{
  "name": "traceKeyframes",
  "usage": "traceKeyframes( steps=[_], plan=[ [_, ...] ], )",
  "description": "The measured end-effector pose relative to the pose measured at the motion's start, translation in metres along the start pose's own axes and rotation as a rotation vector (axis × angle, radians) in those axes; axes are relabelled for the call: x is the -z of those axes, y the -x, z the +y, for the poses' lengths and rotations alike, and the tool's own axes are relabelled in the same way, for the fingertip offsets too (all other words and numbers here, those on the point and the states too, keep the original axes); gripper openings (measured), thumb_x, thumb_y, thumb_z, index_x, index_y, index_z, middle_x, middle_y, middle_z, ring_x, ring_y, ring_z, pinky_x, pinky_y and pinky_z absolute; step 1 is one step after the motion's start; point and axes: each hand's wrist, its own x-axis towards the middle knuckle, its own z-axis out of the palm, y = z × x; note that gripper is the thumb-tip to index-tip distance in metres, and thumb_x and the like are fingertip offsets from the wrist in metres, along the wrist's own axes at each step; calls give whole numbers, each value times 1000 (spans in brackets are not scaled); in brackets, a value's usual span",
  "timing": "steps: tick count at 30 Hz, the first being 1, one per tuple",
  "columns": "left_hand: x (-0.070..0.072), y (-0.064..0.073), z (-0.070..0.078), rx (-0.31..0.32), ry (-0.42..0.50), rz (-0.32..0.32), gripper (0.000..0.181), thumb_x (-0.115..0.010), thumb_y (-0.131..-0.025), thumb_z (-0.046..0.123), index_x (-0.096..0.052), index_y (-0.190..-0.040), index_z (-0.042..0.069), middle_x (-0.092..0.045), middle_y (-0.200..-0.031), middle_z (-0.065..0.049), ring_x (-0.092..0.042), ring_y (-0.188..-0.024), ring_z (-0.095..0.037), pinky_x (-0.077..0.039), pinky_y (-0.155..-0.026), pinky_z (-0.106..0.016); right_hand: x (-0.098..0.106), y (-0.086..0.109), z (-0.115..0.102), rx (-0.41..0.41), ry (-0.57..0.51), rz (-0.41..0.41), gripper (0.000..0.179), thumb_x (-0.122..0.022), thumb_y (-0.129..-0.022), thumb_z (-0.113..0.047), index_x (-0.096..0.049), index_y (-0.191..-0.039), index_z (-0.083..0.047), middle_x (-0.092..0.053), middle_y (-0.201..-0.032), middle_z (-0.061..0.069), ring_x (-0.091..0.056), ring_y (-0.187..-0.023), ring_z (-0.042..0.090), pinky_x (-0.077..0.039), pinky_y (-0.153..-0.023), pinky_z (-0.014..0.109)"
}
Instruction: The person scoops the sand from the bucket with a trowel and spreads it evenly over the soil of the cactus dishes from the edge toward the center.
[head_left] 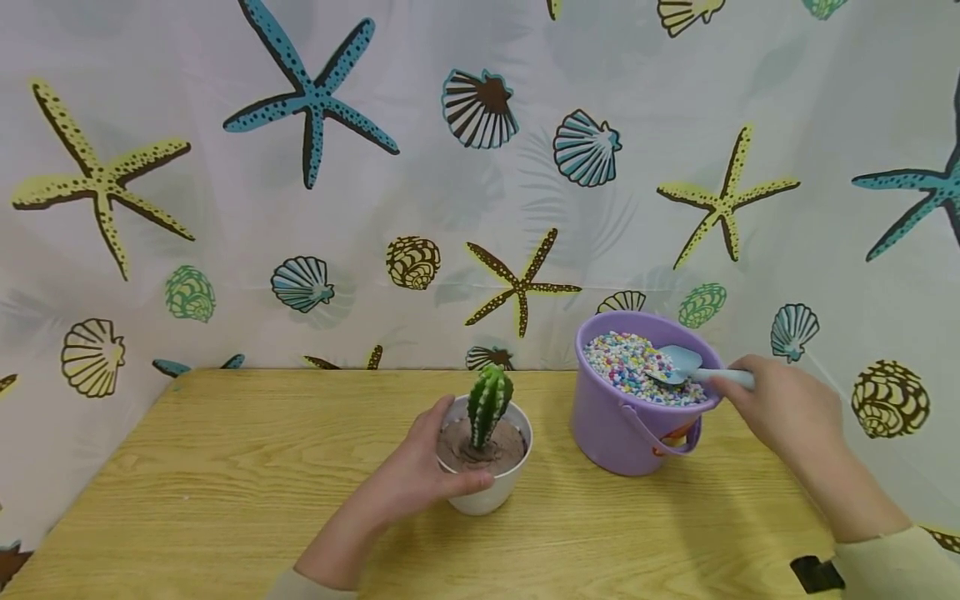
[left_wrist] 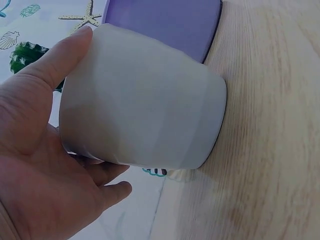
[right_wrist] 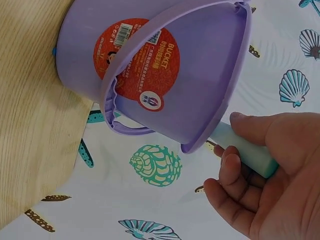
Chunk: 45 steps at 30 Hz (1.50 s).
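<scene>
A white pot point(head_left: 487, 492) stands on the table, holding brown soil and a small green cactus point(head_left: 489, 404). My left hand point(head_left: 420, 471) grips the pot by its rim from the left, thumb on the near side; the left wrist view shows the pot's smooth wall point(left_wrist: 145, 100). To the right is a purple bucket point(head_left: 611, 433) filled with small multicoloured beads point(head_left: 626, 362). My right hand point(head_left: 795, 408) holds the handle of a light blue scoop point(head_left: 682, 362), whose head lies in the beads. In the right wrist view, fingers and thumb close around the pale handle point(right_wrist: 250, 150).
The bucket's purple carrying handle point(head_left: 660, 437) hangs down its front, beside a red label point(right_wrist: 135, 65). Behind the wooden table point(head_left: 247, 483) hangs a white cloth point(head_left: 360, 217) printed with starfish and shells. A small black object point(head_left: 816, 575) is by the right sleeve.
</scene>
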Motion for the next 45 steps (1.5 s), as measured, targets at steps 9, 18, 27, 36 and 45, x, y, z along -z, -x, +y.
traceKeyframes(
  steps=[9,18,27,36,45],
  plan=[
    [-3,-1,-1,0,10,-8,129,-98,-84,48,-17,-178,11,-23,-177,-27,-37,-155,-52,-38,-121,-70,18,-1,6,-9,-22,-82,51,-67,-110,-47,-72,-128,1,-72,-82,7,-61,-65,23,-43,-51,37],
    [-5,-1,-1,-11,16,-18,128,-97,-85,48,-17,-178,12,-24,-176,-27,-38,-155,-51,-38,-121,-69,38,-8,16,0,-36,-165,51,-67,-110,-48,-75,-126,1,-75,-104,19,-64,-85,32,-46,-60,38],
    [-4,-1,-2,-12,10,-29,127,-96,-86,49,-16,-178,14,-23,-177,-26,-38,-155,-50,-39,-120,-70,51,-15,25,24,-82,-221,54,-69,-108,-48,-75,-129,2,-71,-122,30,-62,-94,35,-47,-65,36],
    [-4,-1,0,-8,43,-45,127,-96,-87,47,-14,-178,13,-22,-177,-26,-37,-155,-50,-39,-120,-69,46,-18,26,8,-123,-259,49,-70,-108,-44,-78,-125,1,-65,-135,37,-63,-115,50,-57,-76,50],
    [-3,0,0,-18,58,-45,126,-96,-87,45,-15,-178,11,-23,-176,-28,-39,-154,-50,-40,-120,-69,37,-18,25,10,-147,-259,50,-71,-109,-43,-77,-126,4,-66,-134,37,-62,-120,54,-58,-82,61]
  ],
)
